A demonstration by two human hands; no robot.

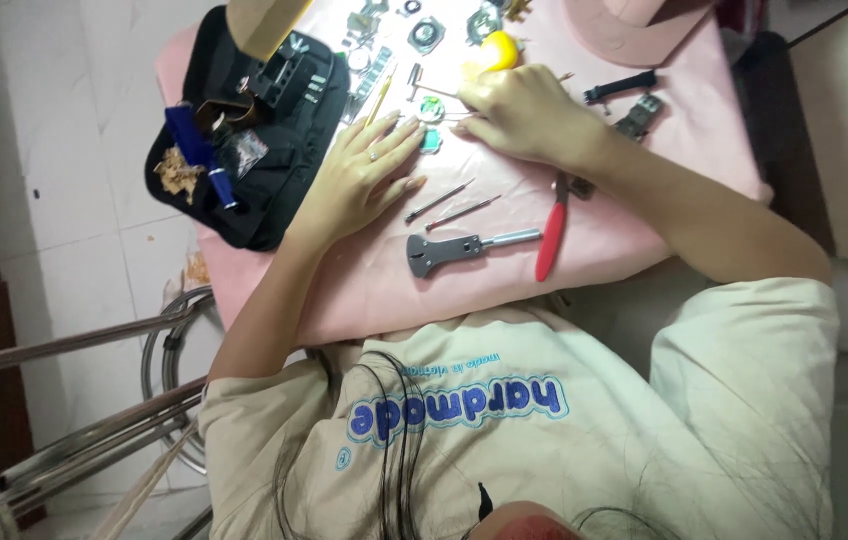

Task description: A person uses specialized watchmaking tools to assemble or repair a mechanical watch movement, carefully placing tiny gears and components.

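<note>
**Pink cloth, two hands over a small green watch part**

Pink cloth (644,160) covers the table in the upper middle of the frame and hangs over its near edge, just above the person's cream shirt. The left hand (359,175) lies flat on the cloth with fingers spread and relaxed, grasping nothing; its fingertips (409,122) reach to a small green watch part (431,110). The right hand (519,115) is curled just beside that part on the right side, fingers bent together; what they pinch I cannot tell.

Below the hands the cloth has some open room, but tools lie there: two thin metal rods (449,205), a grey case opener (459,248) and red-handled pliers (551,235), which the right forearm crosses. The opener and pliers are near the hanging edge.

At the upper left, a black tool pouch (279,160) overlaps the table's left edge. More small metal pieces and a yellow ball (499,48) crowd the top edge.
</note>
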